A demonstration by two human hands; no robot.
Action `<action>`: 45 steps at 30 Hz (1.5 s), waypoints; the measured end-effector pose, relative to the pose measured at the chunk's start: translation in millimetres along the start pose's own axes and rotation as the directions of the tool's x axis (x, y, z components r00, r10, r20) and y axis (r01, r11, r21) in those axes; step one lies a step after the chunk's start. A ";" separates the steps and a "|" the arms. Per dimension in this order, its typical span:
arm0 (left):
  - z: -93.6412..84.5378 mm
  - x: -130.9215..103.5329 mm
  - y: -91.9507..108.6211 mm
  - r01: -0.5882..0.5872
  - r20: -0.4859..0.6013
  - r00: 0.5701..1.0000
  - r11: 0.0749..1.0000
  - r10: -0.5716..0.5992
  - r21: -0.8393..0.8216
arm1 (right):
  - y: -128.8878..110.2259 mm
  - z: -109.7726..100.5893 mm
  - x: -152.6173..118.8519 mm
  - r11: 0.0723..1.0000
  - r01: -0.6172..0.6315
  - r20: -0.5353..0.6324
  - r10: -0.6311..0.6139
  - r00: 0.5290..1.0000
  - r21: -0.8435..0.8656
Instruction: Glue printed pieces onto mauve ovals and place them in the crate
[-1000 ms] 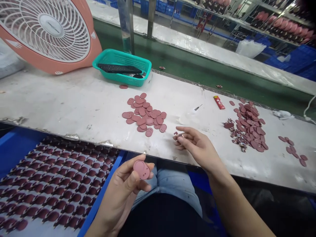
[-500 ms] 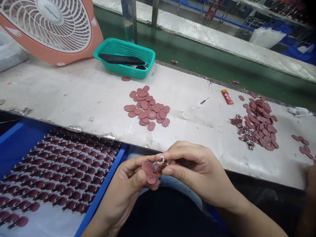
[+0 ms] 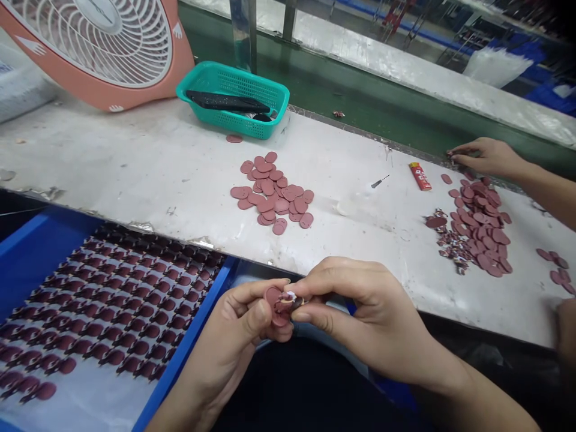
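Observation:
Between the thumb and fingers of my left hand is a reddish-brown oval disc, tilted toward me. My right hand pinches a small painted figurine, dark and reddish with white and yellowish parts. The figurine sits against the disc's face; whether its feet are in the disc's small holes I cannot tell. Both hands are in front of the bench edge, above my lap. On the bench beyond them lies a loose pile of matching oval discs.
A blue tray at left holds rows of figurines on discs. Behind stand a green basket and a pink fan. Rightward are a red-and-yellow packet, a dark thin-tipped piece, more discs, loose figurines and another person's hand.
The figurine now covers more of the disc's face, and the disc has turned slightly. Another person's hand has come in at the right. The view has shifted a little.

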State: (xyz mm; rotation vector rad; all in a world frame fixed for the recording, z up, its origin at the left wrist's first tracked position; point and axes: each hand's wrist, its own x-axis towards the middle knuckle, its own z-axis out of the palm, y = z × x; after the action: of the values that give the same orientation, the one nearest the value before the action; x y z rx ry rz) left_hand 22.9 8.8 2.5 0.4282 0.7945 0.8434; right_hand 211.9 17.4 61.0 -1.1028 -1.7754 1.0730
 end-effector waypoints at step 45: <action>-0.1 -4.9 1.9 0.032 -0.032 0.999 0.995 -0.035 -0.095 | -4.2 1.5 3.1 0.998 0.048 0.073 -0.045 0.996 -0.041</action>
State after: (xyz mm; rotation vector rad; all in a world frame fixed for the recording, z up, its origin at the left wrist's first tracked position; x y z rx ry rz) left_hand 19.9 6.1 5.7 0.3165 0.7872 0.8550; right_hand 208.3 18.8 64.9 -1.0551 -1.8790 1.0638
